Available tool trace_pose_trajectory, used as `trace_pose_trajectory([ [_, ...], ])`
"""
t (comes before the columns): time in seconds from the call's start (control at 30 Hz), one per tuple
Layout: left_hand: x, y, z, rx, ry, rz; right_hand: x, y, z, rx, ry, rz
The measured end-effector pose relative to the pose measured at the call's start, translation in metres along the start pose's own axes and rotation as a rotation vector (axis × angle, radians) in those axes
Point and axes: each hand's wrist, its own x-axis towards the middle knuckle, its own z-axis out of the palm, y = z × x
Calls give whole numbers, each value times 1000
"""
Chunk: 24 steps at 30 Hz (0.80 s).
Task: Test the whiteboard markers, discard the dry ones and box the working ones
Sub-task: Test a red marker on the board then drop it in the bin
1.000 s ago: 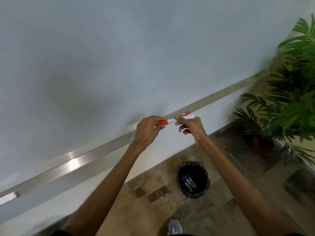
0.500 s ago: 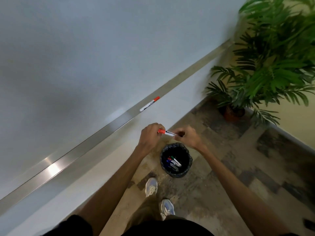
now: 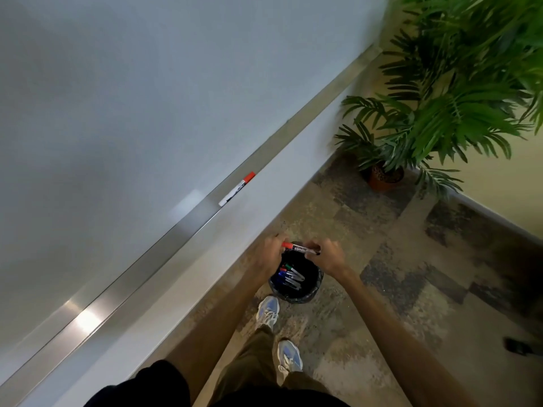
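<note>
I've got the red-capped white whiteboard marker (image 3: 299, 248) pinched at both ends, left hand (image 3: 269, 255) and right hand (image 3: 326, 256), right over the black-lined round bin (image 3: 311, 295) holding about 5 markers: release both grips together, probably, for a clean drop.

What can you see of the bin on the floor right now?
The bin is small, round and dark, lined with a black bag gathered over its rim. It stands upright on the patterned floor, beside the wall below the whiteboard tray and just ahead of the person's shoe. Several capped markers lie inside: red, green and blue caps show. Both hands hold a red-capped marker over its far rim; nothing visibly touches it.
</note>
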Motion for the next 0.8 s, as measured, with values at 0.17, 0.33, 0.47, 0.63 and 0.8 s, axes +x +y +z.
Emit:
trace_pose_trajectory([
  [0.17, 10, -5, 0, 47, -25, 6, 12, 0, 4, -16, 33, 31],
  [0.33, 18, -15, -6, 6, 59, 19, 27, -11, 3, 1, 47, -13],
  [0.47, 22, -21, -21, -69, 203, 34, 40, -33, -1, 28, 82, -69],
  [0.63, 29, -30, -45, -110, 394, 4, 58, -70, -4, 40, 116, -199],
  [0.8, 39, -38, -72, -96, 539, -95, 77, -107, -3, 37, 138, -333],
])
